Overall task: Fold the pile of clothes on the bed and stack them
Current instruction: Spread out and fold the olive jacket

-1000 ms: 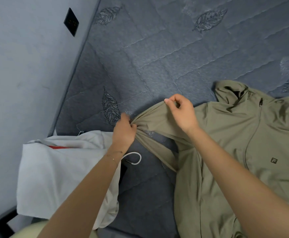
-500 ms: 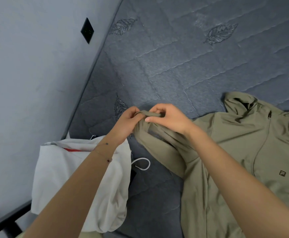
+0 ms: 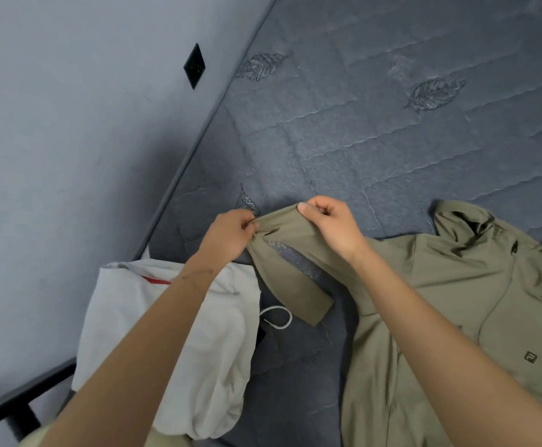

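Where the sleeve (image 3: 295, 285) of the olive jacket (image 3: 456, 301) bends, the left hand (image 3: 227, 235) and the right hand (image 3: 330, 225) each pinch the fabric with curled fingers, holding it above the grey quilted mattress (image 3: 359, 140). The hands are near each other but not touching. Below them the cuff end slopes down toward a white cord loop (image 3: 276, 317). Right of the right hand the jacket body lies flat, zip side up, with the hood (image 3: 463, 224) crumpled. Under the left forearm lies a white garment (image 3: 166, 333).
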The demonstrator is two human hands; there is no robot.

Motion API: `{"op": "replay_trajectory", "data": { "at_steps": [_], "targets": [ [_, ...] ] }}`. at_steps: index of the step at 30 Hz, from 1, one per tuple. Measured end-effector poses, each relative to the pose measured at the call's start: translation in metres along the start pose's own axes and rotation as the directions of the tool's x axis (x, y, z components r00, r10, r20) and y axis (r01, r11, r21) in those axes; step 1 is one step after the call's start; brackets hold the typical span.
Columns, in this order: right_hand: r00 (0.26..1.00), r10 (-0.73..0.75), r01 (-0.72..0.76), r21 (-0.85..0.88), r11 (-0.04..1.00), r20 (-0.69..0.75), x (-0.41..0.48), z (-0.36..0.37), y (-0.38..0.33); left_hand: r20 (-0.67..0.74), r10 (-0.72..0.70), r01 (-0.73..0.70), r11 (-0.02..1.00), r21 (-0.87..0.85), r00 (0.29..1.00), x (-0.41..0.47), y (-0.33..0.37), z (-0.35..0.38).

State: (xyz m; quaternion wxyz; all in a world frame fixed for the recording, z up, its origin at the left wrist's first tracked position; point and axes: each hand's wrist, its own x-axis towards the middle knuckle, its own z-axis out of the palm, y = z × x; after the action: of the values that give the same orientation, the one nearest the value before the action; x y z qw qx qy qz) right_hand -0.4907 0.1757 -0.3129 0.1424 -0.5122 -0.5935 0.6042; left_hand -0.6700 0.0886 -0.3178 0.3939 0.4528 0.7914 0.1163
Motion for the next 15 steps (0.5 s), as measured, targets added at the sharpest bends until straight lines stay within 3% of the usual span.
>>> {"op": "replay_trajectory", "data": {
  "at_steps": [2, 4, 6, 8, 11, 13, 15],
  "targets": [
    [1.0, 0.012, -0.014, -0.088, 0.996, -0.022, 0.002, 0.006, 0.001, -0.141, 0.007, -0.009, 1.0, -0.018, 0.99, -0.004, -0.004, 0.0],
    [1.0, 0.014, -0.017, -0.207, 0.978, -0.017, 0.003, 0.011, 0.001, -0.242, -0.03, -0.014, 0.983, -0.181, 0.97, -0.005, -0.003, -0.001],
    [0.997, 0.019, -0.002, -0.228, 0.974, 0.074, 0.002, 0.018, -0.003, -0.162, -0.128, 0.031, 0.867, -0.497, 0.978, -0.007, 0.002, -0.006],
    [0.981, 0.016, 0.024, -0.205, 0.979, 0.192, 0.0, 0.028, -0.011, -0.028, -0.157, 0.098, 0.737, -0.668, 0.987, -0.009, 0.005, -0.011],
    [0.977, -0.052, 0.1, -0.231, 0.968, 0.208, -0.001, 0.041, -0.024, -0.035, -0.091, 0.051, 0.789, -0.612, 0.995, -0.012, 0.006, -0.016],
    [0.987, -0.058, 0.082, -0.164, 0.983, 0.149, 0.001, 0.042, -0.03, -0.037, -0.075, 0.038, 0.798, -0.602, 0.996, -0.015, 0.003, -0.022],
    [0.993, -0.054, 0.061, -0.069, 0.996, 0.106, 0.003, 0.038, -0.034, 0.05, -0.032, 0.055, 0.808, -0.586, 0.998, -0.019, -0.003, -0.029]
  ]
}}
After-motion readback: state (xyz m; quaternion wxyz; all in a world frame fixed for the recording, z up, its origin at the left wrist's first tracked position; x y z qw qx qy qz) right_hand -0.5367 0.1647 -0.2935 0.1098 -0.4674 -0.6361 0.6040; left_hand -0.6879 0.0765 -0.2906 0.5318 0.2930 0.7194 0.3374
